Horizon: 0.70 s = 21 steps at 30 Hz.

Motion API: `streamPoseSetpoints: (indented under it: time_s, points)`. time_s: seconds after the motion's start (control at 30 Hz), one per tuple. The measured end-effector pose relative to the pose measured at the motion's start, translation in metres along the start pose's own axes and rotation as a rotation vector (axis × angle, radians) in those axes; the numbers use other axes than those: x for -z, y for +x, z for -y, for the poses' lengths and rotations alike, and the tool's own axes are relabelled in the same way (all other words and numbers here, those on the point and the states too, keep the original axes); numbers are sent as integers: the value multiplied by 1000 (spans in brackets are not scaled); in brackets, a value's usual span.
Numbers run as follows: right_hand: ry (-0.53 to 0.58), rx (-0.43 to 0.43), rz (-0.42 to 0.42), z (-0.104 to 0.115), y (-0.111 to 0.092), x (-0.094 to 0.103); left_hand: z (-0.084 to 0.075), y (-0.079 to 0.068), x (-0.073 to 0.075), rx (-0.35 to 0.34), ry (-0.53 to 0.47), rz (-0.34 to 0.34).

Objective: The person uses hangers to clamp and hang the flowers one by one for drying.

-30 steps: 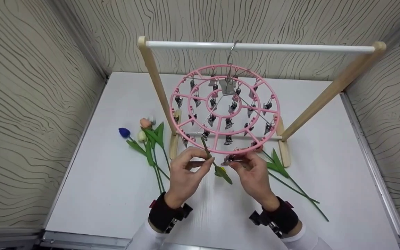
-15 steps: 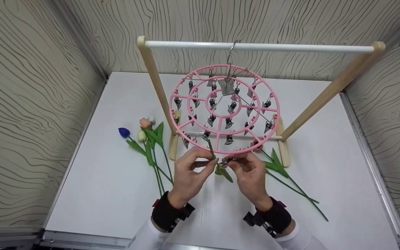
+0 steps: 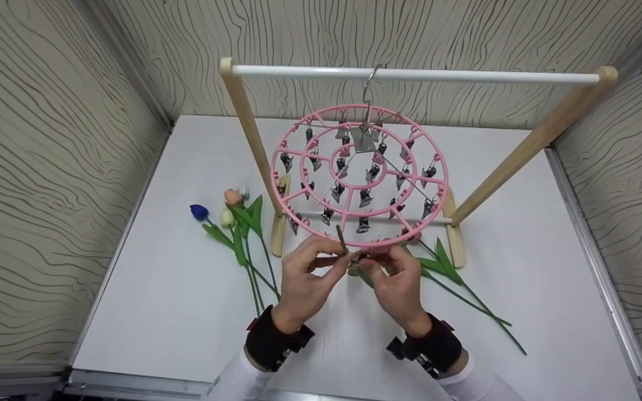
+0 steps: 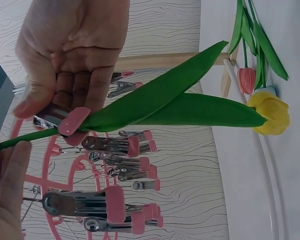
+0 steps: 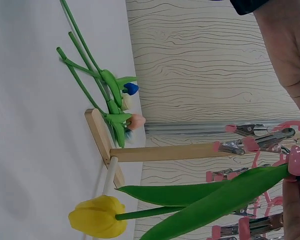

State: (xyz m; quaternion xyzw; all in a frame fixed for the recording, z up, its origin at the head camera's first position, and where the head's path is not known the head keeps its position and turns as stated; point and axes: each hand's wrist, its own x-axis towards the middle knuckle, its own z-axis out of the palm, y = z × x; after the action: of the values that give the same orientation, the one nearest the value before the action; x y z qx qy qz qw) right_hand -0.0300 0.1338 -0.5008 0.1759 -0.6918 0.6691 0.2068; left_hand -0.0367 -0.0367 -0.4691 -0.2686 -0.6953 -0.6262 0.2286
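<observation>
A yellow artificial tulip (image 4: 270,112) hangs bloom down between my hands. My left hand (image 3: 305,274) pinches its stem near the cut end, which points up in the head view. With thumb and fingers my right hand (image 3: 400,283) grips a metal clip (image 4: 73,121) with pink tips. Those tips sit at the stem, right where the green leaves begin, a little below my left fingers. Above both hands hangs the pink round clip hanger (image 3: 345,221), its other clips dangling. In the head view the bloom is mostly hidden by the hands.
The hanger hooks over a white rod (image 3: 466,76) between wooden posts (image 3: 521,159). Left on the white table (image 3: 148,312) lie several tulips, with blue (image 3: 199,211), peach (image 3: 233,197) and cream (image 3: 227,218) blooms. More tulip stems (image 3: 480,306) lie at the right.
My right hand has moved left with the clip, up to the stem. My left hand has shifted slightly right with the tulip, and the hands are now close together.
</observation>
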Motion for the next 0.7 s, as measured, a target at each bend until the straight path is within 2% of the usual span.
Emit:
streamPoseSetpoints:
  time_s: [0.33,0.7]
  points:
    - [-63,25,31,0,2,0,1,0,2,1,20,-19]
    - [-64,30,87,1,1,6,6,-2,7,7,26,-61]
